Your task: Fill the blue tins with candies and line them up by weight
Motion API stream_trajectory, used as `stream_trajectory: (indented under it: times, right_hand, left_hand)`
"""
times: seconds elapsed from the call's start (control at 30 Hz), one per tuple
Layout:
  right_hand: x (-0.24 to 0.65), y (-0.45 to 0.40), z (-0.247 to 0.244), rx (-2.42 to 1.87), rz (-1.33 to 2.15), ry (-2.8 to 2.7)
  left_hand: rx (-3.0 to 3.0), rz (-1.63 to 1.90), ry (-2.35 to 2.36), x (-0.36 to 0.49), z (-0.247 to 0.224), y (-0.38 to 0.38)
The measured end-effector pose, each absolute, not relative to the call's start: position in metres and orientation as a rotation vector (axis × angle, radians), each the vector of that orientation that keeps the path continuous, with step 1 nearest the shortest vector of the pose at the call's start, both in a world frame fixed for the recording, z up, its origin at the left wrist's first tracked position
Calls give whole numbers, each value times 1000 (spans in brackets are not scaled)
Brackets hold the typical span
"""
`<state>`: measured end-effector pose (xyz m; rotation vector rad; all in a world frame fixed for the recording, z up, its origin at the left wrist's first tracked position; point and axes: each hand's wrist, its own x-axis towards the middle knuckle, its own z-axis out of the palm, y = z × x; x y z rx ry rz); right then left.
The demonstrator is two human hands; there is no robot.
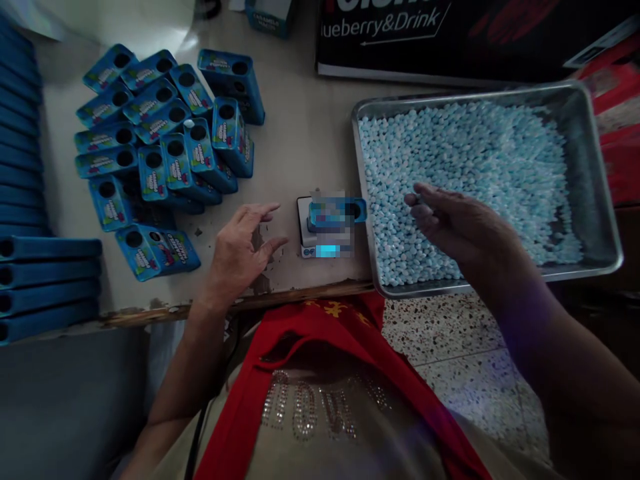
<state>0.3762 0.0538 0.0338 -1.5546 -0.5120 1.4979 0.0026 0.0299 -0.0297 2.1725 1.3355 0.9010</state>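
My left hand (244,243) is over the table with its thumb and fingers apart and nothing between them. Just right of it, a small digital scale (303,230) carries one blue candy box (327,212), whose dark round hole faces up at the right end. Part of the scale and box is blurred by blocks. Over the metal tray (607,220), my right hand (450,217) has its thumb and fingertips pressed together above the pale blue candies (480,147). Whatever lies between those fingertips is too small to make out.
A cluster of blue boxes with round holes (165,150) stands at the left of the table. More blue boxes (50,273) are stacked along the left edge. Behind the tray lies a black printed carton (430,40). The worn table edge (300,293) runs in front of me.
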Motion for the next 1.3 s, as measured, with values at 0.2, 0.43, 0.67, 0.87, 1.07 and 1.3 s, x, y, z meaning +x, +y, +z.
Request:
stream_trajectory:
  times: [0.2, 0.43, 0.67, 0.87, 1.07, 1.3]
  right_hand:
    - [357, 65, 66, -1527, 1604, -1138]
    - [345, 97, 94, -1526, 1299, -2004]
    - [319, 98, 110, -1476, 867, -2411]
    - [309, 90, 104, -1476, 697, -2606]
    - [303, 84, 105, -1514, 808, -2490]
    - [298, 85, 107, -1524, 768, -2461]
  left_hand:
    - [2084, 877, 1346, 7, -24, 25]
    - [2063, 759, 1363, 9, -25, 25]
    - [2085, 819, 1358, 0, -30, 27]
    - [2048, 819, 1396, -13, -36, 29]
    - [2065, 847, 1381, -18, -36, 31]
    - [2067, 831, 1370, -11, -31, 34]
